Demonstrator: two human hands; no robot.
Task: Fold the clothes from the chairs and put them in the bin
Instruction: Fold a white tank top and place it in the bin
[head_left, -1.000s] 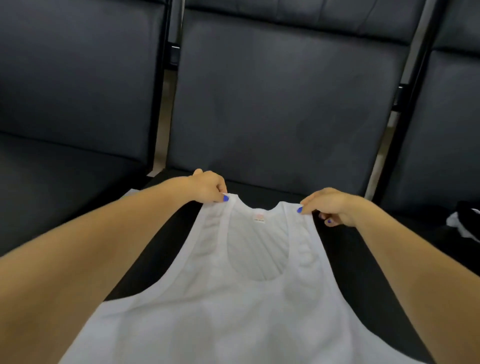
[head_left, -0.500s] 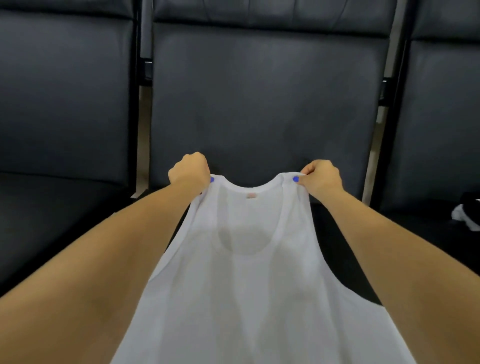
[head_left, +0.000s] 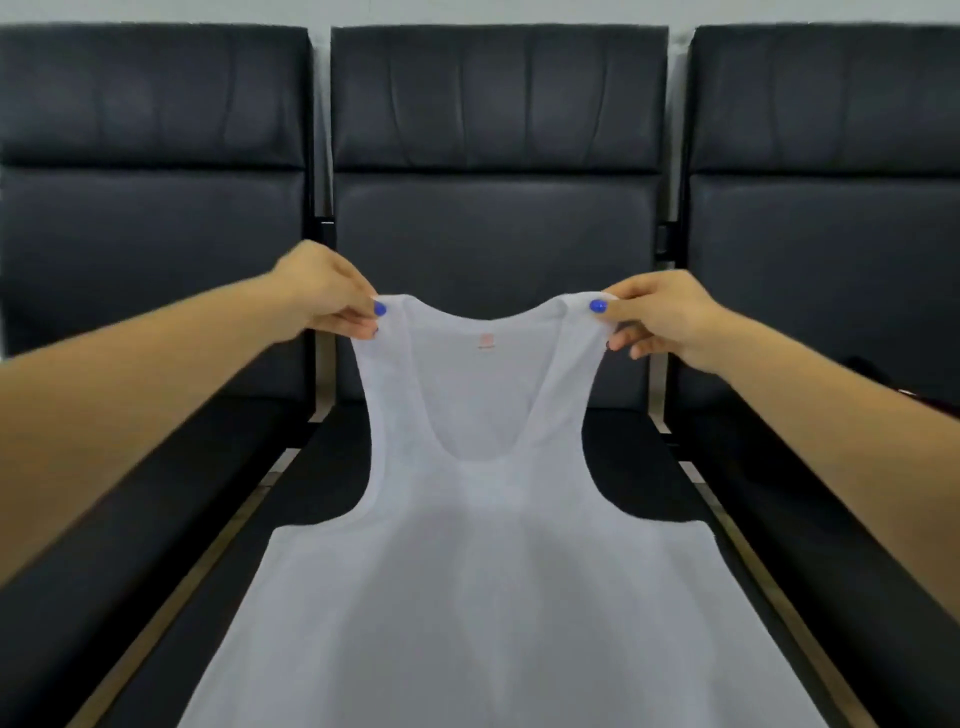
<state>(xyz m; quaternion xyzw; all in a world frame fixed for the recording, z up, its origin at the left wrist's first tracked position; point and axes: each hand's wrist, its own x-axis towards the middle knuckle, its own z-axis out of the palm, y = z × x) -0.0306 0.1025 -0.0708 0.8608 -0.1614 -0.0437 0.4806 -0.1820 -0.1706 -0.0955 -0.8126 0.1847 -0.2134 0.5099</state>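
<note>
A thin white tank top (head_left: 493, 597) hangs spread out in front of me, over the middle black chair (head_left: 498, 130). My left hand (head_left: 324, 291) pinches its left shoulder strap and my right hand (head_left: 657, 317) pinches the right strap. Both straps are pulled apart and held up at chair-back height. A small pink label shows inside the neckline. The hem runs out of view at the bottom. No bin is in view.
Three black padded chairs stand in a row, with one chair on the left (head_left: 150, 156) and one on the right (head_left: 826, 156). Metal frame rails run between the seats. Something dark with a bit of white (head_left: 904, 389) lies on the right seat, mostly hidden by my right arm.
Both hands have lifted the tank top from the seat up to chair-back height and drawn the straps further apart. The view has tilted upward, showing the full chair backs.
</note>
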